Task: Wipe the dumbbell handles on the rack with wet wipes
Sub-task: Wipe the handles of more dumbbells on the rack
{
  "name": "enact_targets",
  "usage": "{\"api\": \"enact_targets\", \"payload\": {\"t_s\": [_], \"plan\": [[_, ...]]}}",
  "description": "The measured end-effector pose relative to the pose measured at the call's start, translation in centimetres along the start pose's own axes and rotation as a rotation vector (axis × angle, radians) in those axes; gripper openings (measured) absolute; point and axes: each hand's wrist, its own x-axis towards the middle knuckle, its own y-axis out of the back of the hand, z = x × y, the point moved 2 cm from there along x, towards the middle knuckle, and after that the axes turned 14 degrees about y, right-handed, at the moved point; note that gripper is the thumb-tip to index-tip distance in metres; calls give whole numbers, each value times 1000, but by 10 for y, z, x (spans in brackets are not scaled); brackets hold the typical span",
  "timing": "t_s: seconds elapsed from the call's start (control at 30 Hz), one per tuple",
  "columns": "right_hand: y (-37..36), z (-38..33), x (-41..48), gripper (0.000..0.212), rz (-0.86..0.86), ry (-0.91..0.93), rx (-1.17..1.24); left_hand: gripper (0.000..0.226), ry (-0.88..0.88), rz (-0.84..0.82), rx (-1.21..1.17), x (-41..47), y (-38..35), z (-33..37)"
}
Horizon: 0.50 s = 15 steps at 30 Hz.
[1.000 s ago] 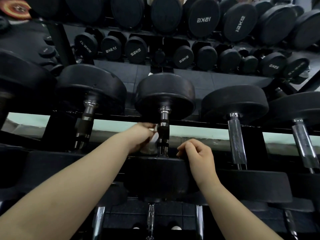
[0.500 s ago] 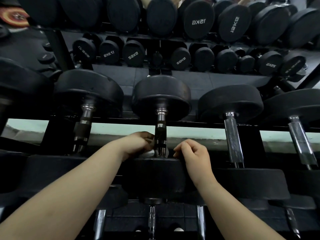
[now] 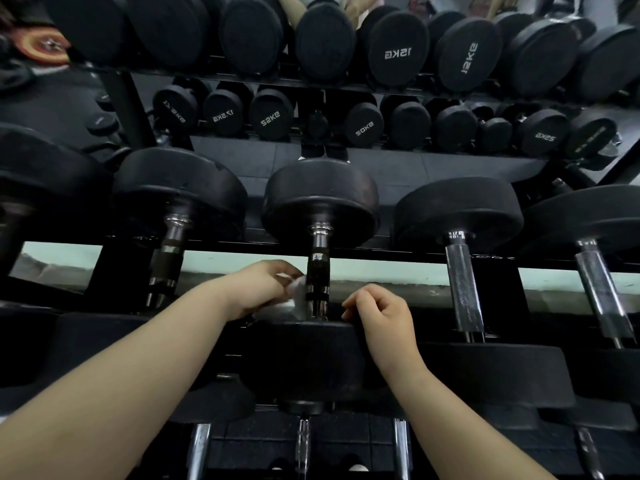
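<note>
**Left grip holds wipe at centre handle, right grip on near head**

- Left grip (image 3: 263, 289): fingers curled round a white wet wipe (image 3: 298, 299), so it's closed on the wipe. The wipe is pressed against the left side of the centre dumbbell handle (image 3: 318, 268), at the handle's lower end just above the near head (image 3: 304, 358).
- The wipe is bunched. Part of it hangs down to the top of the near head. I can't tell whether it wraps all the way round the handle.
- Right grip (image 3: 384, 317): fingers curled in, knuckles up, sitting at the top edge of the near head just right of the handle. It's apart from the wipe. I can't tell whether the fingertips hook the head's rim.
- Centre dumbbell: black rubber heads and a dark handle with chrome collars. It lies across the rack rail (image 3: 398, 252), and its far head (image 3: 320, 199) points away from the camera.
- Neighbours on the same tier: a dark-handled dumbbell (image 3: 169, 258) to the left, then a chrome-handled one (image 3: 462, 289) and another (image 3: 599, 292) to the right. All three are well apart from both grips.
- Upper area: more rows of black dumbbells (image 3: 398, 51). Their weight markings read mirrored.
- Bottom edge: chrome handles of a lower tier (image 3: 199, 452) show below the forearms.
</note>
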Motion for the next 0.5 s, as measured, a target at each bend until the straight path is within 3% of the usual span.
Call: {"api": "enact_targets", "payload": {"t_s": [0.07, 0.17, 0.27, 0.37, 0.5], "plan": [[0, 0, 0, 30, 1, -5, 1, 28, 8, 27, -158, 9, -8, 6], [0, 1, 0, 29, 4, -5, 2, 48, 101, -77, -423, 19, -18, 8], [0, 1, 1, 30, -8, 2, -1, 48, 126, -147, -368, 17, -13, -1], [0, 1, 0, 29, -22, 20, -7, 43, 79, 13, -60, 6, -10, -6], [3, 0, -1, 28, -36, 29, 8, 20, 2, 257, -281, -22, -1, -4]]}}
